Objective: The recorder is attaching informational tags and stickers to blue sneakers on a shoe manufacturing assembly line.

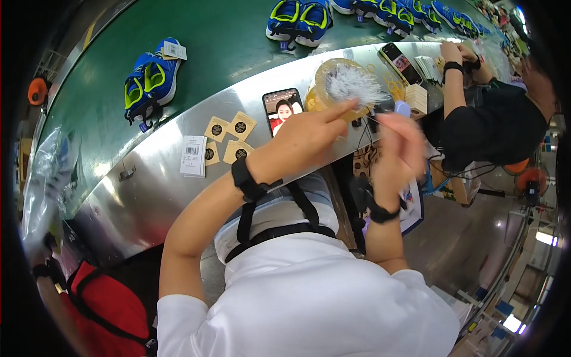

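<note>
My left hand (312, 140) is over the metal ledge, index finger stretched toward a bundle of thin white plastic strands (354, 83). The strands lie on a round, yellowish translucent holder (321, 80). Beside it is my right hand (399, 146), blurred by motion, with its thumb and fingers drawn together in a pinch. A thin strand seems to run between the two hands' fingertips, too fine to make out. Left of my left hand, a phone (282, 107) with a lit screen lies on the ledge. Several tan square cards (240, 126) and a stack of white labels (193, 156) lie farther left.
Blue shoes with yellow-green linings (299, 22) sit in pairs along the green belt (220, 35); one pair (151, 83) bears a white tag. Another phone (401, 63) and stacked tan cards (416, 99) are to the right. A co-worker in black (499, 119) works there.
</note>
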A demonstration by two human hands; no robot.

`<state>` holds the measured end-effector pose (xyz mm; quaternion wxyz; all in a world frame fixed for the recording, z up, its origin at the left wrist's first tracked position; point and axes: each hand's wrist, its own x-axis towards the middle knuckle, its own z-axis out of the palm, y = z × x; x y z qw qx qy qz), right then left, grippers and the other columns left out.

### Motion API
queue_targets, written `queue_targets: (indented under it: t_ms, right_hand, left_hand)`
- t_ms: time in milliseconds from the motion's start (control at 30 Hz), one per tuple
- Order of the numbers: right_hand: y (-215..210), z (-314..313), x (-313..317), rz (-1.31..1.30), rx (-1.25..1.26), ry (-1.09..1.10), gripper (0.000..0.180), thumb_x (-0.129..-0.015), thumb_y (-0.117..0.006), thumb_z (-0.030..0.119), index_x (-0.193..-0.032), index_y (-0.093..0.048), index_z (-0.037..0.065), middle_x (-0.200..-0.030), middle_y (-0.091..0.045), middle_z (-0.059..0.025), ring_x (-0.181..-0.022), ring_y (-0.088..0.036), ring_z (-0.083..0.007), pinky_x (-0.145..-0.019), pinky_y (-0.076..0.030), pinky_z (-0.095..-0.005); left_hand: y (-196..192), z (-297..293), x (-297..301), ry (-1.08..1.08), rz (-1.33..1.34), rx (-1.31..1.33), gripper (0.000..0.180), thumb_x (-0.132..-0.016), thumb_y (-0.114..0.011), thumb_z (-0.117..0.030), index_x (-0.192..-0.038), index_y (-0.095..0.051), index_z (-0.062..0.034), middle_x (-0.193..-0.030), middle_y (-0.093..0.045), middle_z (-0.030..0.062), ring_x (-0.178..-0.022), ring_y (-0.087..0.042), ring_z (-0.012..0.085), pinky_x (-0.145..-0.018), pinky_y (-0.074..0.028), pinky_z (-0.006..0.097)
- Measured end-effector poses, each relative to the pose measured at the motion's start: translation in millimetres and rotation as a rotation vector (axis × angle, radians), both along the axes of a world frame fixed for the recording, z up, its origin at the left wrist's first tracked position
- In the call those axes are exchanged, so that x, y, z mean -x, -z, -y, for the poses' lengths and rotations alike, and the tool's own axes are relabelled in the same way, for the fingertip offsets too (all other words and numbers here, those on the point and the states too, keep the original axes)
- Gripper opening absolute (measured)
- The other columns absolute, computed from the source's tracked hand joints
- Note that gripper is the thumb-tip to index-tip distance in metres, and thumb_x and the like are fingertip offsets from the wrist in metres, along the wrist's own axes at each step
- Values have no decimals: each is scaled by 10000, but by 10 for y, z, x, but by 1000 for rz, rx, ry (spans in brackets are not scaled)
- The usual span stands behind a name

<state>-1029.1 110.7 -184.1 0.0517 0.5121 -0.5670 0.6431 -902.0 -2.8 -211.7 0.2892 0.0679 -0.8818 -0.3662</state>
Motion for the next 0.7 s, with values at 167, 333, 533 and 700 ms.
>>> queue_targets:
  t_ms: [167, 333, 533, 700]
  right_hand:
    - [-564, -231, 152, 130, 386, 26, 157, -942, -480, 152, -1000, -434, 13, -971, -609, -249, -891, -626, -343, -777, -539, -426]
    - [-518, -201, 32, -3, -94, -171, 136, -893, -512, 7, -1023, -554, 12, -758, -568, -90, -602, -517, -165, -621, -468, -272]
    - [-334, 75, -236, -73, -457, -211, 310, -801, -563, -60, -1086, -606, 54, -711, -578, -43, -540, -492, -91, -514, -384, -211]
    - [-311, 202, -304, -128, -446, -197, 394, -714, -595, -37, -1095, -574, 60, -621, -578, -13, -440, -489, -105, -438, -393, -226]
  left_hand:
    - [-86, -33, 36, -65, 230, 146, 239, -702, -605, 79, -890, -594, -69, -1324, -503, 78, -887, -632, 303, -716, -530, 317]
    - [-13, -26, -181, -189, -188, -373, 212, -755, -625, 30, -956, -612, -36, -1254, -539, 76, -837, -636, 197, -730, -509, 268]
    - [-178, -124, -358, -308, -350, -1205, 138, -855, -647, -103, -957, -627, -13, -845, -639, 9, -775, -589, 53, -702, -471, 193]
    - [-298, -215, -387, -312, -345, -1209, 128, -864, -638, -111, -939, -624, -7, -849, -638, 8, -761, -581, 45, -680, -465, 188]
